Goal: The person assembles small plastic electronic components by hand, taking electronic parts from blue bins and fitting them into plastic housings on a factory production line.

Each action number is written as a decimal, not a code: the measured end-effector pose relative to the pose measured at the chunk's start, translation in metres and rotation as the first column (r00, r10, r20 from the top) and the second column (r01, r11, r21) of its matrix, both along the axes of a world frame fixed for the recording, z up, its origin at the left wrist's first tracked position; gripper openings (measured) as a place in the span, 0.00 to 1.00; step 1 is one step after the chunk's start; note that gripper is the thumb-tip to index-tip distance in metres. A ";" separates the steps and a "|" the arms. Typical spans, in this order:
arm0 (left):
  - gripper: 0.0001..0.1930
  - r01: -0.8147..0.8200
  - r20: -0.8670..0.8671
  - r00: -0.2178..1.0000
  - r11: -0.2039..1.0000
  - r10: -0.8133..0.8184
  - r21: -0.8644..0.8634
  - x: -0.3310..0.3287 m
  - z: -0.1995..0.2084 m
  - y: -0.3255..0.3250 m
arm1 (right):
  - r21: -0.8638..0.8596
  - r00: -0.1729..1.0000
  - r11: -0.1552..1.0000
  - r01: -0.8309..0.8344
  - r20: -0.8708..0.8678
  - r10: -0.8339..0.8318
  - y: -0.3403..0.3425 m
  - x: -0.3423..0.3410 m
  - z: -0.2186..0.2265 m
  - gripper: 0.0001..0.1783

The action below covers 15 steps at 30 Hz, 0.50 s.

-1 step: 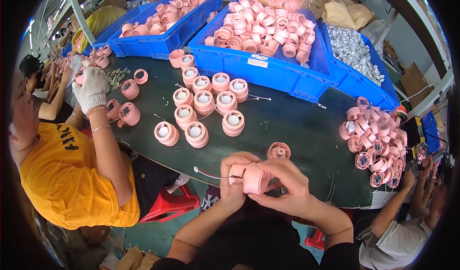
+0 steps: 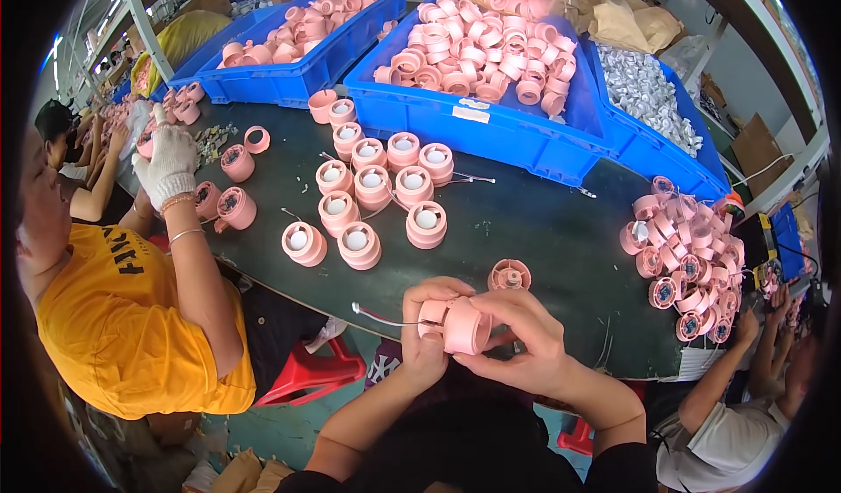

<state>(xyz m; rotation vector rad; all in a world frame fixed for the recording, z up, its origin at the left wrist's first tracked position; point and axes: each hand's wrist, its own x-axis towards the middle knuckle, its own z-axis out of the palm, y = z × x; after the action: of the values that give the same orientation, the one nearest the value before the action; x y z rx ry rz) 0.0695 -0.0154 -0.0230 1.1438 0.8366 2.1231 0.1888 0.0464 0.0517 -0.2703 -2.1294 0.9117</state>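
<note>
The left hand (image 2: pixel 422 358) and right hand (image 2: pixel 531 335) close around opposite sides of a pink housing (image 2: pixel 466 321), held by the worktop (image 2: pixel 547 221)'s near edge. A wire (image 2: pixel 378 318) trails left from the housing. Just beyond it stands a pink cup (image 2: pixel 508 274); white-topped cups (image 2: pixel 358 241) gather farther left. Open green surface separates it from the heap (image 2: pixel 688 261) at right.

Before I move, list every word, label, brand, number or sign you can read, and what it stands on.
Yellow T-shirt: dark lettering, not transcribed here.
Dark cloth: white monogram, also not transcribed.
White label on the middle blue crate: too small to read.
Held pink cylindrical housing: no text discernible.
</note>
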 end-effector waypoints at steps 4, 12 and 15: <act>0.27 0.007 0.028 1.000 1.000 -0.007 -0.014 0.000 0.001 -0.001 | -0.052 1.000 0.999 -0.003 0.000 0.003 -0.001 0.000 -0.001 0.29; 0.25 -0.010 0.035 0.999 1.000 0.010 -0.002 0.000 0.005 -0.004 | 0.000 1.000 1.000 0.007 -0.002 -0.007 -0.002 0.000 0.000 0.29; 0.24 -0.020 0.010 1.000 0.999 0.020 -0.027 0.000 0.004 -0.003 | -0.036 1.000 0.999 0.008 -0.001 -0.008 0.000 -0.001 -0.003 0.29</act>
<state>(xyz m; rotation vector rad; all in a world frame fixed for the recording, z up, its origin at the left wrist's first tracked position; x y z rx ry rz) 0.0693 -0.0183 -0.0191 1.1142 0.8730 2.1255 0.1882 0.0460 0.0484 -0.2958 -2.1110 0.9462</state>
